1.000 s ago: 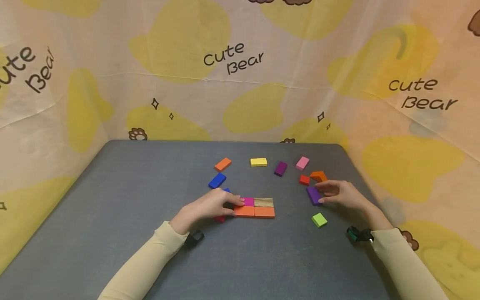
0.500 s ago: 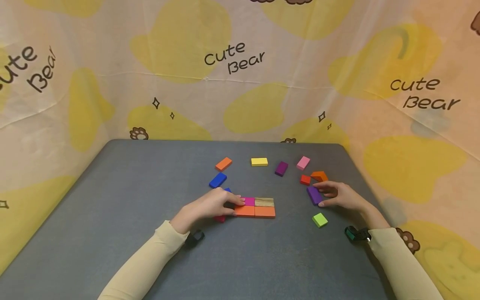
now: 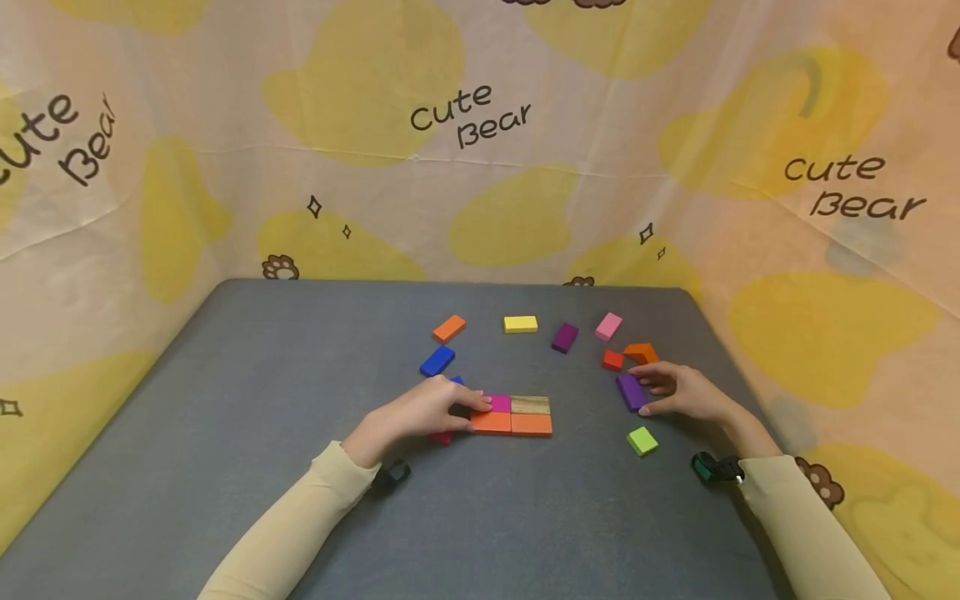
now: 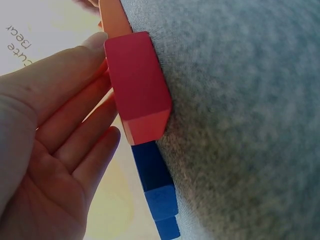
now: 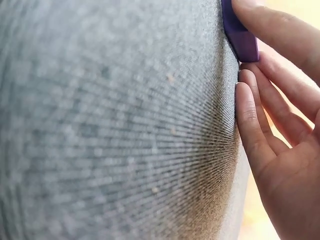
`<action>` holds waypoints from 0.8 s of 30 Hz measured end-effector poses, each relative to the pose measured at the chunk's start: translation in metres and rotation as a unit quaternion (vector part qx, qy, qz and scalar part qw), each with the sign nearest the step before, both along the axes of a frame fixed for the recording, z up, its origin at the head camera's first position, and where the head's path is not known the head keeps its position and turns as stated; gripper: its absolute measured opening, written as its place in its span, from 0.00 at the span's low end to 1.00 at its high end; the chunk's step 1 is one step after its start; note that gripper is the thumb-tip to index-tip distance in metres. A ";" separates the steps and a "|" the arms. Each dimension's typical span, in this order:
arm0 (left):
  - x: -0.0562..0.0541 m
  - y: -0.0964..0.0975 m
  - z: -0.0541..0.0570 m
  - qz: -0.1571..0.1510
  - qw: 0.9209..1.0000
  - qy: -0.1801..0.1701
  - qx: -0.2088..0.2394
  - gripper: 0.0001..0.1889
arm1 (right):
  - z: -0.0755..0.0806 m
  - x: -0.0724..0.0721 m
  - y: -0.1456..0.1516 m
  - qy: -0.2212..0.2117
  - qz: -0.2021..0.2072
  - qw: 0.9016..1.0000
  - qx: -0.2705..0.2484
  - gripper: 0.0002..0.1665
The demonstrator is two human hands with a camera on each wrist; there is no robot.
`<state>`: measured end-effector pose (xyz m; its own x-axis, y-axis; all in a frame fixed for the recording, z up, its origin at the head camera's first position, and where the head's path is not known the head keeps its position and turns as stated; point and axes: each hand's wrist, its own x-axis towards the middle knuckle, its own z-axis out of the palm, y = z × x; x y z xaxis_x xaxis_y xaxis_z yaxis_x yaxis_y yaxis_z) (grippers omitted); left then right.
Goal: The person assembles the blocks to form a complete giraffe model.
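In the head view, four-sided wooden blocks lie together mid-table: two orange blocks [image 3: 532, 425] in front, a magenta block [image 3: 500, 404] and a wood-grain block [image 3: 530, 405] behind. My left hand [image 3: 429, 417] grips their left end, thumb by the orange, fingertips on the magenta. Beside its thumb, the left wrist view shows a crimson block [image 4: 135, 75]; a blue block [image 4: 155, 175] stands beyond it. On the right, my right hand [image 3: 690, 393] pinches a purple block [image 3: 631, 392] lying on the table. Its thumb covers part of that block in the right wrist view.
Around the group lie a blue block [image 3: 437, 361], an orange block [image 3: 449, 328], a yellow block [image 3: 521, 324], a dark purple block [image 3: 565, 337], a pink block [image 3: 609, 326], a red block [image 3: 612, 360], an orange triangular block [image 3: 641, 352] and a lime block [image 3: 642, 441].
The right fingers have shifted slightly around the purple block, which stays in about the same place. The left hand and the joined blocks look still; the head view drifts slightly.
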<state>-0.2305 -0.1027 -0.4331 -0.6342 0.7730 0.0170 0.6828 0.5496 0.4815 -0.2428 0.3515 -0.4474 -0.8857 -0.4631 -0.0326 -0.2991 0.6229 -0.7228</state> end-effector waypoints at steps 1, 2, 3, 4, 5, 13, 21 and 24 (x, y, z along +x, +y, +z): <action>0.000 0.000 0.000 0.000 1.000 0.000 0.000 0.20 | 0.000 0.000 0.000 0.001 -0.001 1.000 0.002 0.38; 0.000 0.000 0.000 0.000 1.000 0.000 0.000 0.20 | 0.000 0.000 0.000 0.001 -0.002 1.000 0.003 0.38; 0.000 0.001 0.000 0.001 1.000 0.000 0.000 0.20 | 0.000 0.000 0.000 0.001 -0.004 1.000 0.003 0.38; 0.000 0.001 0.000 0.001 1.000 -0.001 -0.001 0.20 | 0.001 0.000 0.000 0.000 -0.006 1.000 0.004 0.38; 0.000 0.001 0.001 0.002 1.000 -0.001 -0.002 0.20 | 0.002 0.000 0.000 -0.001 -0.007 1.000 0.007 0.38; 0.002 0.001 0.003 0.002 1.000 -0.002 -0.005 0.20 | 0.014 0.009 -0.009 0.013 -0.037 0.999 0.031 0.38; 0.002 0.000 0.004 0.003 1.000 -0.005 0.001 0.20 | 0.033 0.021 -0.032 0.057 -0.039 0.997 0.042 0.38; 0.001 0.000 0.003 0.002 1.000 -0.004 0.001 0.20 | 0.038 0.026 -0.045 0.052 -0.029 0.998 0.027 0.37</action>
<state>-0.2290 -0.1022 -0.4300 -0.6378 0.7700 0.0138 0.6761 0.5513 0.4888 -0.2172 0.3066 -0.4094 -0.9111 -0.4106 0.0365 -0.3321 0.6787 -0.6550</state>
